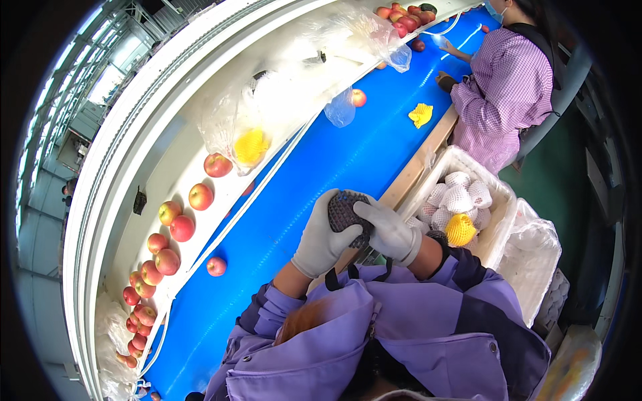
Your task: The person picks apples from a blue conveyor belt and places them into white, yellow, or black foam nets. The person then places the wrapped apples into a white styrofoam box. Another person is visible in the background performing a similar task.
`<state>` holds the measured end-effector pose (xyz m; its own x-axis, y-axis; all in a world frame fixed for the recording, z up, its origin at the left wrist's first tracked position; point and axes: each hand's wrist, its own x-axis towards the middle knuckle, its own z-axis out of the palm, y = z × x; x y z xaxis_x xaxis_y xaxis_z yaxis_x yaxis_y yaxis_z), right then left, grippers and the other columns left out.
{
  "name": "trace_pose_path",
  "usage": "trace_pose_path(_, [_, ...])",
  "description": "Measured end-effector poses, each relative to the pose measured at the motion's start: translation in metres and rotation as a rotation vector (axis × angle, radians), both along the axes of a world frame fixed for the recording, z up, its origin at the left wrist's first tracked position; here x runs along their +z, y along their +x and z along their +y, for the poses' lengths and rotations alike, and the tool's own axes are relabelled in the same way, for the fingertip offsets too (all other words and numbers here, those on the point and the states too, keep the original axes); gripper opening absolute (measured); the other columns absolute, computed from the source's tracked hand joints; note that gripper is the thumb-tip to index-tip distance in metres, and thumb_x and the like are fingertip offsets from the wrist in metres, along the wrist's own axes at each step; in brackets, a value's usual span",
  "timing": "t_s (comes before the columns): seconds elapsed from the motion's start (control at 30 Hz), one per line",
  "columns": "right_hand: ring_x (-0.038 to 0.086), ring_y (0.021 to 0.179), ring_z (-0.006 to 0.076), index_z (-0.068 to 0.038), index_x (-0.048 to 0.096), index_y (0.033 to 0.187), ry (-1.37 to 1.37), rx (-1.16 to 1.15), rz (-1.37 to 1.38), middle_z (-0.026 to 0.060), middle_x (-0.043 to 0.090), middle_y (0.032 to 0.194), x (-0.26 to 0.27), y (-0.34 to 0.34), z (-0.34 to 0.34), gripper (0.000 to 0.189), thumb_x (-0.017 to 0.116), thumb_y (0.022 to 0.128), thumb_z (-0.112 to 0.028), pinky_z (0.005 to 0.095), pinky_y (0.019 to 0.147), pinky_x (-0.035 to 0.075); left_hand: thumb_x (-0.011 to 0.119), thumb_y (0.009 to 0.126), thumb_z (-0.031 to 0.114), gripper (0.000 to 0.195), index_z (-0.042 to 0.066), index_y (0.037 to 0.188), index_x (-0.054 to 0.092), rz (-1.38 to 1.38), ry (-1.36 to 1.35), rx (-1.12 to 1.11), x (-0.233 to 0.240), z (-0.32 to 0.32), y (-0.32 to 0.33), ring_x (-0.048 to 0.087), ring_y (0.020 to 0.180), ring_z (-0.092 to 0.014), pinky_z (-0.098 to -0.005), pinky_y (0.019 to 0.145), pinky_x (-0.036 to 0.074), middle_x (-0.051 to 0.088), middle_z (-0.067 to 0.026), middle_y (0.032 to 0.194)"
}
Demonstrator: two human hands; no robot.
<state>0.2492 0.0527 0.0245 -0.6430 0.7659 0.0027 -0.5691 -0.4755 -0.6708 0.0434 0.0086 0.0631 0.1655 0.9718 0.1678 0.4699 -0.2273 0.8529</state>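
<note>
My left hand (326, 238), in a white glove, and my right hand (391, 228), gloved alike, hold a fruit in a black foam net (349, 218) between them, above the near edge of a blue conveyor belt (281, 220). The net covers most of the fruit. To the right of my hands, a foam box (506, 213) with a plastic liner holds several fruits in white foam nets (457, 199) and one in a yellow net (460, 229). A single apple (216, 266) lies on the belt to the left.
Several apples (182, 228) line the white shelf (165, 130) beyond the belt, near plastic bags and a yellow foam net (251, 146). Another yellow net (420, 115) lies on the belt. A co-worker (506, 85) in a checked top stands at the upper right, hands over the belt.
</note>
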Motion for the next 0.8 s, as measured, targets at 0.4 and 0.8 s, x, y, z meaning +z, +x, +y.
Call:
trace_pose_path(0.4, [0.057,0.144,0.0309,-0.002,0.027,0.172,-0.085,0.078,0.043,0.0186,0.054,0.158,-0.064,0.100,-0.006,0.077,0.062,0.106,-0.023,0.0459,0.124,0.045,0.070,0.102,0.033,0.042,-0.002,0.125,0.074,0.426,0.335,0.619,0.047,0.343,-0.129,0.074,0.113,-0.039,-0.0462,0.101,0.056,0.077,-0.0257,0.122])
trace_pose_path(0.8, [0.049,0.149,0.0226,0.000,0.038,0.167,-0.020,0.211,-0.192,0.0131,0.053,0.160,-0.092,0.172,-0.060,0.092,0.083,0.089,-0.016,0.0383,0.127,0.038,0.063,0.098,0.020,0.034,0.008,0.126,0.078,1.012,0.311,0.170,0.014,0.538,-0.023,0.074,0.113,-0.038,-0.0448,0.099,0.058,0.077,-0.0188,0.127])
